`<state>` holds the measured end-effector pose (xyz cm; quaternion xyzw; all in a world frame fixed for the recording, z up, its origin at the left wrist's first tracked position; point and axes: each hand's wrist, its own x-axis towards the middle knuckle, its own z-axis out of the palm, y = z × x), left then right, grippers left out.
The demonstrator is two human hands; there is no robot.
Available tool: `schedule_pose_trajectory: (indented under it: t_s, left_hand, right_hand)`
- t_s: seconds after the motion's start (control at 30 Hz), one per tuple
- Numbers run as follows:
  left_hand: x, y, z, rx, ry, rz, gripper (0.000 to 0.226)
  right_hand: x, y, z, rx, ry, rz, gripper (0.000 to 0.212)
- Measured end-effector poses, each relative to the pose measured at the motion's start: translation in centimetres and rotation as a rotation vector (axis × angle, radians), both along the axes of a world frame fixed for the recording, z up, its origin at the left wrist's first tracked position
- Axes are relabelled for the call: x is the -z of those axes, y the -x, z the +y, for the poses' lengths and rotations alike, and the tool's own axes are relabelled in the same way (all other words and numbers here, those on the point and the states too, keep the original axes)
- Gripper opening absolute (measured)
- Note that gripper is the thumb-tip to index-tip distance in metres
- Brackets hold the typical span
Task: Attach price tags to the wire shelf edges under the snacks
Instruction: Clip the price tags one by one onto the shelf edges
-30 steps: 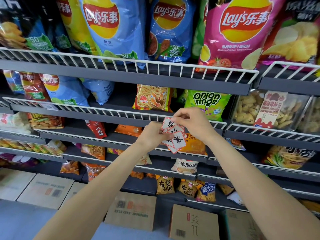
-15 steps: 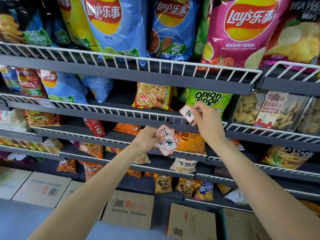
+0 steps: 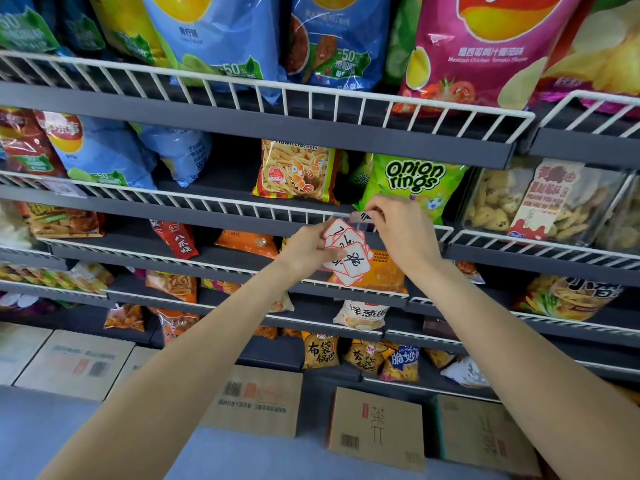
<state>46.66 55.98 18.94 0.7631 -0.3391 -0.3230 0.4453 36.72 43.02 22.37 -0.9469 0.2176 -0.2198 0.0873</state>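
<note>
My left hand (image 3: 306, 249) grips a fanned stack of red-bordered white price tags (image 3: 348, 252) in front of the shelves. My right hand (image 3: 403, 228) pinches a single price tag (image 3: 360, 216) and holds it against the white wire shelf edge (image 3: 242, 206), just below the green onion rings bag (image 3: 410, 181). A prawn crackers bag (image 3: 296, 171) stands to the left of that bag on the same shelf.
Large crisp bags fill the top shelf behind a white wire rail (image 3: 311, 98). A clear cookie pack (image 3: 540, 199) sits at right. Small snack bags line the lower shelves. Cardboard boxes (image 3: 375, 427) stand on the floor below.
My right hand pulled one tag off the stack, lifted it up and right, then brought it down onto the wire edge under the onion rings. The left hand stayed with the stack.
</note>
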Motion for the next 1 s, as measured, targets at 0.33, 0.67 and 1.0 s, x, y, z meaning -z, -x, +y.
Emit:
schedule_pose_trajectory:
  t_s: [0.33,0.67,1.0]
  left_hand:
    - [0.0,1.0,-0.6,-0.071,0.057,0.039,0.048]
    - [-0.1,-0.2,0.1,-0.033,0.021,0.027,0.021]
    - [-0.2,-0.7,0.8,-0.025,0.025,0.141,0.037]
  right_hand:
    - [0.2,-0.6,-0.2,0.049,0.078,-0.018,0.017]
    - [0.1,-0.8,-0.3,0.070,0.162,0.044,0.018]
    - [0.4,-1.3,-0.2,0.096,0.199,0.057,0.022]
